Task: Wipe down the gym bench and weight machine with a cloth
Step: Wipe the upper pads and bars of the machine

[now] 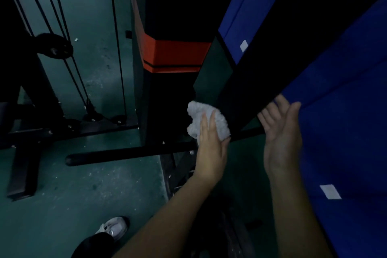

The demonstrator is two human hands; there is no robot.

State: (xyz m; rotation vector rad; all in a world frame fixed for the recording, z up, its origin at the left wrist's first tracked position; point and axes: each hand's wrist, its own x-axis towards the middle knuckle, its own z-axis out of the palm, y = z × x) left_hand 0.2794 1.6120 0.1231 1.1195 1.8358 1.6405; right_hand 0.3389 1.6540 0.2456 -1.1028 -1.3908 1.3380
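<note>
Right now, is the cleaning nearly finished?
Hard to say what is already clean; the dim picture shows no wipe marks. In hand: the left hand holds the white cloth against the dark frame beside the blue pad, which the right hand steadies. Probably left: the cable machine on the left, which neither hand touches.

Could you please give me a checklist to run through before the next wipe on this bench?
1. Grip on the cloth by the left hand: ok, fingers curled over it.
2. The cloth pressed against a surface: cannot tell, too dark there.
3. The right hand steadying the blue pad: ok, straight fingers at its edge.
4. The cloth spread flat for wiping: not ok, it is bunched.
5. The shoe apart from the floor bar: ok.
</note>
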